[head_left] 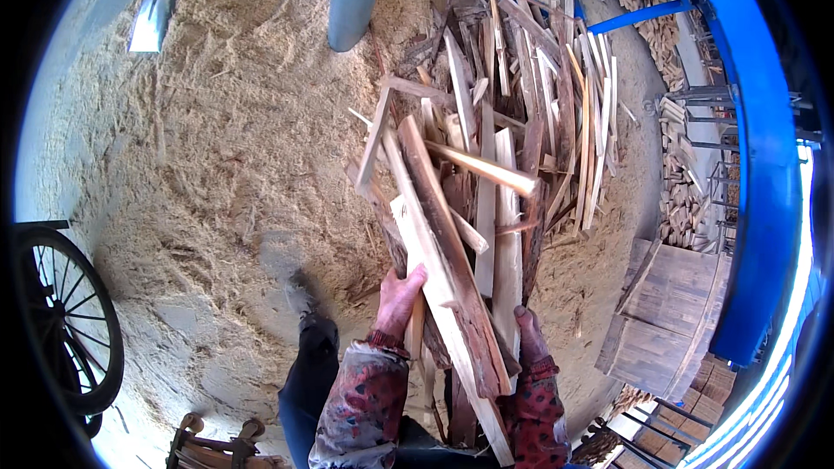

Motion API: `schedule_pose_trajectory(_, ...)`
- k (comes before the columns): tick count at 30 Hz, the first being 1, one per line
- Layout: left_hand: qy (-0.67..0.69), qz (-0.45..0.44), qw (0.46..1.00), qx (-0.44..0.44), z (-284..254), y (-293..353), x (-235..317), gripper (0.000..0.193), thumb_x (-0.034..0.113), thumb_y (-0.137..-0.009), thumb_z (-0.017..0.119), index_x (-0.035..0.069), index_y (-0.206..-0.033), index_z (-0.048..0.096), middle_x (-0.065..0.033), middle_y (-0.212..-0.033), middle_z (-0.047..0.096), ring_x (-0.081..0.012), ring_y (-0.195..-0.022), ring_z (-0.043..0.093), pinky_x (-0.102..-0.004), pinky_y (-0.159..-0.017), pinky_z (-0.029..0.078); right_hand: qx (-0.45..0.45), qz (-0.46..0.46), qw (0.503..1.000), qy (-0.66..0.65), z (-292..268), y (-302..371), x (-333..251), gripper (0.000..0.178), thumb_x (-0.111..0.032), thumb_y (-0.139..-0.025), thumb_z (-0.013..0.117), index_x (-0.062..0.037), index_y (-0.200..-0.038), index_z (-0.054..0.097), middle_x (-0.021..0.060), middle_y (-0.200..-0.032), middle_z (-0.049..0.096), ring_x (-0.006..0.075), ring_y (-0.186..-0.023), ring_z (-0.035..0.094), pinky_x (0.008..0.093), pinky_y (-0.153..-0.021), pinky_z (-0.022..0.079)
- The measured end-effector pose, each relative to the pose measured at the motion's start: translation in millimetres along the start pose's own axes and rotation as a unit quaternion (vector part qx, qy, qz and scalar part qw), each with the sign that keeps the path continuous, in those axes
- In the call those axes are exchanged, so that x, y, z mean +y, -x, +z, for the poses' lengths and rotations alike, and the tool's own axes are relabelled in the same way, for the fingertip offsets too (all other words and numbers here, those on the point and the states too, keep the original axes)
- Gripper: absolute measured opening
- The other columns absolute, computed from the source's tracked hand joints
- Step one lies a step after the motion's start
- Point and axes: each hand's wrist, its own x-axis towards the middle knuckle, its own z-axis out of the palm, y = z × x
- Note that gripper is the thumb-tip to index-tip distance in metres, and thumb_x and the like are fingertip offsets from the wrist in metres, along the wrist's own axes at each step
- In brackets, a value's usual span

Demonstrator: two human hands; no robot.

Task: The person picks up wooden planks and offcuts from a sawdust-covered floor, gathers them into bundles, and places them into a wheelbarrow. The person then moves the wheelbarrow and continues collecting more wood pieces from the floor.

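Wood offcuts point(452, 243), an armful of long rough slats bundled against the chest above the sawdust floor point(208, 165), left hand point(398, 300) clamped around one side, right hand point(530, 334) curled under the other, scrap pile point(530, 78) just beyond.

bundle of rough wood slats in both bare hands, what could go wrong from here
1. The long rough wood slats splay unevenly across the left hand and right hand; some may slide out.
2. Bare skin on splintery edges risks splinters.
3. Loose pale sawdust floor could make footing slippery.
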Motion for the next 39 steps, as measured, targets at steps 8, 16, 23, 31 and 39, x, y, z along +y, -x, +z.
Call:
schedule_pose_trajectory(8, 0.081, -0.028, 0.996, 0.036, -27.6, 72.5, -31.9, 0.073, 0.04, -0.073, 0.078, -0.01, -0.119, 0.051, -0.0168, -0.11, 0.062, -0.0214, -0.1, 0.06, -0.0304, -0.09, 0.045, -0.069, 0.006, 0.998, -0.007, -4.9, 74.4, 4.5, 0.077, -0.049, -0.078, 0.061, 0.0033, -0.13, 0.04, 0.0152, -0.115, 0.054, 0.0229, -0.101, 0.053, 0.0346, -0.086, 0.045)
schedule_pose_trajectory(16, 0.095, 0.033, 0.993, 0.065, -21.6, 155.6, -9.6, 0.061, 0.034, -0.077, 0.075, -0.008, -0.114, 0.053, -0.0152, -0.105, 0.063, -0.0185, -0.093, 0.06, -0.0296, -0.085, 0.047, -0.163, -0.053, 0.985, -0.014, -38.0, 105.0, 12.0, 0.082, -0.049, -0.075, 0.063, 0.0061, -0.131, 0.04, 0.0152, -0.12, 0.054, 0.0231, -0.104, 0.054, 0.0341, -0.089, 0.044)
schedule_pose_trajectory(23, 0.116, 0.103, 0.981, 0.119, -22.0, 230.0, -1.6, 0.062, 0.032, -0.076, 0.076, -0.008, -0.117, 0.052, -0.0145, -0.108, 0.062, -0.0187, -0.095, 0.059, -0.0303, -0.087, 0.046, -0.228, -0.09, 0.969, 0.039, -64.1, 140.9, -7.4, 0.078, -0.042, -0.073, 0.062, 0.0049, -0.132, 0.039, 0.0143, -0.121, 0.054, 0.023, -0.107, 0.052, 0.0326, -0.092, 0.041)
schedule_pose_trajectory(31, 0.198, 0.145, 0.956, 0.16, -66.6, 288.9, 27.5, 0.056, 0.023, -0.077, 0.076, -0.006, -0.116, 0.051, -0.0144, -0.107, 0.062, -0.0188, -0.094, 0.059, -0.0306, -0.085, 0.047, -0.263, -0.126, 0.953, 0.077, -29.5, 188.7, -29.0, 0.064, -0.027, -0.074, 0.059, 0.0057, -0.127, 0.044, 0.0133, -0.116, 0.057, 0.0223, -0.103, 0.055, 0.0325, -0.089, 0.044)
schedule_pose_trajectory(39, 0.281, 0.216, 0.925, 0.135, -115.8, 340.6, 107.0, 0.054, 0.02, -0.076, 0.078, -0.006, -0.115, 0.051, -0.0119, -0.104, 0.063, -0.0166, -0.091, 0.06, -0.0291, -0.083, 0.049, -0.267, -0.191, 0.944, 0.035, 13.2, 262.5, -92.3, 0.067, -0.025, -0.075, 0.057, 0.001, -0.133, 0.038, 0.0115, -0.121, 0.053, 0.0229, -0.103, 0.054, 0.0326, -0.089, 0.045)
